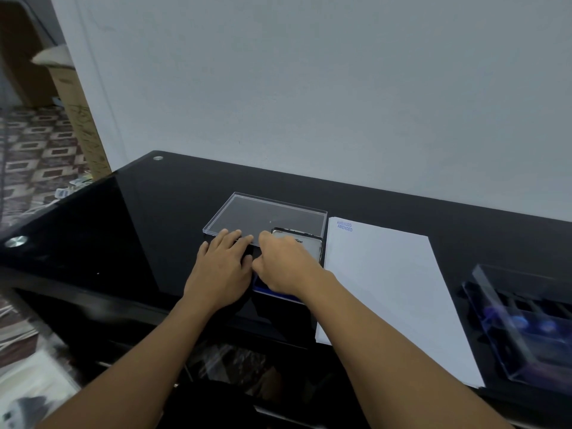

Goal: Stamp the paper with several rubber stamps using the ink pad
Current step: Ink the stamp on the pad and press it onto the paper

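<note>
The ink pad (280,294) lies open on the black table, its blue pad showing under my right wrist and its silver lid (312,244) folded back behind. My right hand (286,263) hovers over the pad, knuckles up, fingers curled down round a rubber stamp that the hand almost wholly hides. Just left of the pad, my left hand (221,264) lies flat with straight fingers, its fingertips touching the near edge of a clear plastic lid (266,213). The white paper (387,292) lies right of the pad and bears two blue "AMENDED" prints (344,226) at its top left corner.
A clear plastic box (526,323) with dividers and dark, blue-topped stamps stands at the right edge of the table. The black glass table (139,218) backs onto a pale wall. Cardboard boxes and a patterned floor lie to the left.
</note>
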The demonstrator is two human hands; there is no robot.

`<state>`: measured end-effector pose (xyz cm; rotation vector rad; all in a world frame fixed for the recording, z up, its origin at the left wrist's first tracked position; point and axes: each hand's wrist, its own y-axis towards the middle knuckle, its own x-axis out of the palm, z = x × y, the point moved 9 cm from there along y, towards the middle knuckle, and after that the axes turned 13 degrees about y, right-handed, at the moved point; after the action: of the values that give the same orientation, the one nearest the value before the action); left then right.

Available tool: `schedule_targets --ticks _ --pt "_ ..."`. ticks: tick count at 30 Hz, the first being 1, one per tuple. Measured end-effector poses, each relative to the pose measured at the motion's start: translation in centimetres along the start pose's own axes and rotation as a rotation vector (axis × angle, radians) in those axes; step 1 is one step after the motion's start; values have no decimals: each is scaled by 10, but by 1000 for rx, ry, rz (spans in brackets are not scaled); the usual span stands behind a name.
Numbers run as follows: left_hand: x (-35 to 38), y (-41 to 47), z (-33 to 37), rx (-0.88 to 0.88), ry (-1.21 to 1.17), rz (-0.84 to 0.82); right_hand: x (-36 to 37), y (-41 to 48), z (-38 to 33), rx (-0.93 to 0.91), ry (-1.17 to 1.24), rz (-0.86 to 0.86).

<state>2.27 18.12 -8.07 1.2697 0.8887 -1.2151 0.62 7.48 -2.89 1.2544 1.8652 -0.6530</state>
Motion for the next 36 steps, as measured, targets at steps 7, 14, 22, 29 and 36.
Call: schedule_targets --ticks 7,14,22,29,36 --pt "-1 0 0 -9 -2 3 0 -2 2 -4 36 0" --pt "0 0 -1 -12 -12 2 0 -2 -2 -4 -6 18" --pt "-1 0 0 -12 -7 6 -4 -7 0 -17 3 40" --pt "0 0 -1 -13 -9 7 -3 -6 -4 -33 -40 36" --pt "-3 -1 1 -10 -17 16 -2 -5 -1 -19 -56 37"
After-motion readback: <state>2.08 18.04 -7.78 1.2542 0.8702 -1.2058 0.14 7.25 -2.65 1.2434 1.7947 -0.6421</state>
